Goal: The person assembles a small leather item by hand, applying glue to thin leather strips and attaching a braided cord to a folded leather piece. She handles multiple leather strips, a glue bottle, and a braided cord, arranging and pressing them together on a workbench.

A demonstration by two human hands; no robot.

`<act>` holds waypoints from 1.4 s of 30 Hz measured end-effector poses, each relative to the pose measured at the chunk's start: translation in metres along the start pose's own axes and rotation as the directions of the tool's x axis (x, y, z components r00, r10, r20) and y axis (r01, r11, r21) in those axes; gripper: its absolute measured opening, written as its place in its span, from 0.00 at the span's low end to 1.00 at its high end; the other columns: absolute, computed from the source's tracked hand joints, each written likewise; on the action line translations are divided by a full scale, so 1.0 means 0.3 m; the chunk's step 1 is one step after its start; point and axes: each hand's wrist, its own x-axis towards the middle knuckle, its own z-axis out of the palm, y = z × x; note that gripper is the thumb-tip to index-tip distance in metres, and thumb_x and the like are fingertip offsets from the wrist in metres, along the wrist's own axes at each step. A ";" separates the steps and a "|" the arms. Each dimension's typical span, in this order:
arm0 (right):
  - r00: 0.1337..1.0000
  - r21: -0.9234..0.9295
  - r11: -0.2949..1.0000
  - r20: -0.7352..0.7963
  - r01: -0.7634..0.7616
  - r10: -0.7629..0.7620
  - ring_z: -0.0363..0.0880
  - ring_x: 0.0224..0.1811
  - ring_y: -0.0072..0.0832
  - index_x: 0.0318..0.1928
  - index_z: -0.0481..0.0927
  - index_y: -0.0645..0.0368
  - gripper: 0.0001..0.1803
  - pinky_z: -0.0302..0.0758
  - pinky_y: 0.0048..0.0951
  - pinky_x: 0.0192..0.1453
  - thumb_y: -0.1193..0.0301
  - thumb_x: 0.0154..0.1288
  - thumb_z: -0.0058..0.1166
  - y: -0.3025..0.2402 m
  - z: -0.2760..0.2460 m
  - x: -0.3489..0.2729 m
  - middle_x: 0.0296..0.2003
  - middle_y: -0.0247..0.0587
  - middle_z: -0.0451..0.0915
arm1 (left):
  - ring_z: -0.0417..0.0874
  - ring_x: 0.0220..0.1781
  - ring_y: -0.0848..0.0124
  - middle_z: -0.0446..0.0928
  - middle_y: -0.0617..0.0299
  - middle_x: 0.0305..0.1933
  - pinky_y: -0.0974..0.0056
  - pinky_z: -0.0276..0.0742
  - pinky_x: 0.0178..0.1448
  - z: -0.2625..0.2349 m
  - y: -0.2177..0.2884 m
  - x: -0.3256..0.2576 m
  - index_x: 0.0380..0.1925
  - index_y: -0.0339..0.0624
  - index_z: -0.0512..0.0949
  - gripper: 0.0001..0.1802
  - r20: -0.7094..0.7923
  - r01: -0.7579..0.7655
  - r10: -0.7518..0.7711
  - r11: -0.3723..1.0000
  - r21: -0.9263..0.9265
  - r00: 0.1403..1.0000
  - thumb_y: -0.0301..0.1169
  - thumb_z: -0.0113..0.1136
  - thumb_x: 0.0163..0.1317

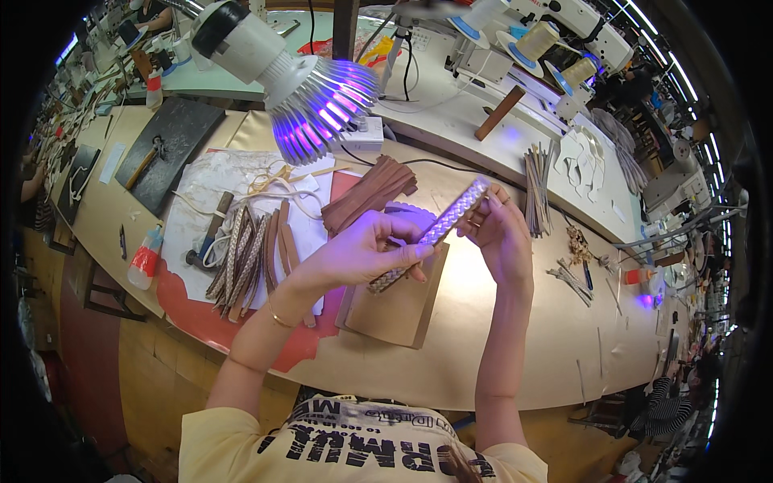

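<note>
A braided strap [453, 217], pale and woven with a brown edge, slants up to the right above the bench. My left hand [372, 251] pinches it near its lower part, thumb on top. At its upper end, the fingers of my right hand [501, 235] are closed around the edge. Under my left hand lies a flat brown board [386, 320]. Left of it is a bundle of braided straps [241, 253], beside plain brown strips [283, 241]. A stack of brown leather strips [370, 193] lies just beyond my left hand.
A lamp with a finned, purple-glowing head [318, 105] hangs over the bench. A hammer [211, 233] and a red-and-white bottle [146, 258] are at left, near a dark slab [171, 149]. Thin strips [537, 189] lie at right, below a sewing machine [592, 32].
</note>
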 end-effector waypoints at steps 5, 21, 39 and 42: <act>0.999 -0.046 0.999 -0.050 0.007 -0.009 0.82 0.44 0.27 0.56 0.71 0.66 0.18 0.80 0.27 0.45 0.66 0.75 0.47 0.040 0.050 0.010 0.45 0.46 0.81 | 0.85 0.34 0.76 0.82 0.61 0.35 0.72 0.81 0.42 -0.001 0.012 -0.019 0.42 0.31 0.80 0.12 -0.121 0.084 -0.079 0.996 0.040 0.989 0.31 0.60 0.68; 0.934 -0.275 0.961 -0.341 0.007 -0.104 0.83 0.29 0.22 0.43 0.80 0.70 0.12 0.79 0.19 0.32 0.72 0.64 0.62 0.097 0.091 0.096 0.32 0.46 0.85 | 0.84 0.35 0.75 0.83 0.58 0.36 0.71 0.82 0.40 0.002 -0.043 0.004 0.46 0.29 0.79 0.14 -0.125 0.073 -0.092 0.986 -0.151 0.988 0.32 0.58 0.69; 0.896 -0.212 0.976 -0.441 -0.050 -0.050 0.81 0.26 0.17 0.41 0.80 0.64 0.09 0.77 0.15 0.29 0.70 0.70 0.56 0.067 0.006 0.116 0.33 0.44 0.84 | 0.85 0.44 0.72 0.83 0.54 0.45 0.68 0.83 0.49 -0.078 -0.071 -0.031 0.52 0.29 0.76 0.17 -0.074 0.064 -0.075 0.988 -0.143 0.994 0.28 0.60 0.66; 0.931 -0.306 0.951 -0.356 -0.039 -0.076 0.82 0.29 0.18 0.44 0.81 0.65 0.10 0.77 0.16 0.31 0.71 0.68 0.57 0.092 0.054 0.155 0.34 0.42 0.84 | 0.84 0.46 0.71 0.82 0.54 0.46 0.67 0.82 0.52 -0.141 -0.075 -0.083 0.55 0.29 0.73 0.20 -0.112 0.049 -0.048 0.999 0.005 0.993 0.26 0.61 0.65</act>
